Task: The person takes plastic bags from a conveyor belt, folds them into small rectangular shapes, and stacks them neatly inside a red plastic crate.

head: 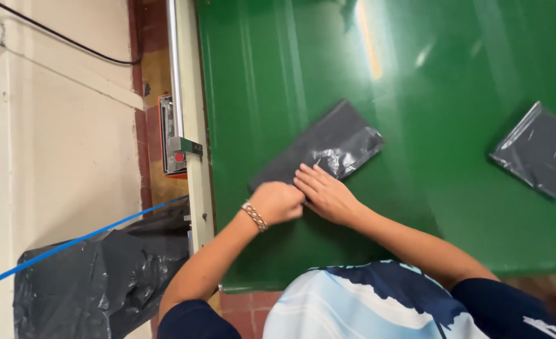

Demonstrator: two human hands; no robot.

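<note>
A flat dark grey item sealed in a clear plastic bag [328, 144] lies tilted on the glossy green table [428, 207]. My left hand [278, 202], with a chain bracelet on the wrist, is curled into a fist at the bag's near end; whether it pinches the bag I cannot tell. Beside it my right hand [325, 193] lies flat on the same end, fingers stretched out and pressing the plastic down. Both hands touch each other over the bag's lower corner.
A second dark bagged item [540, 150] lies at the table's right edge. A pale metal rail with a red-buttoned device [177, 147] runs along the table's left side. A black plastic sack [102, 282] and a blue strap [77, 242] are on the floor at lower left.
</note>
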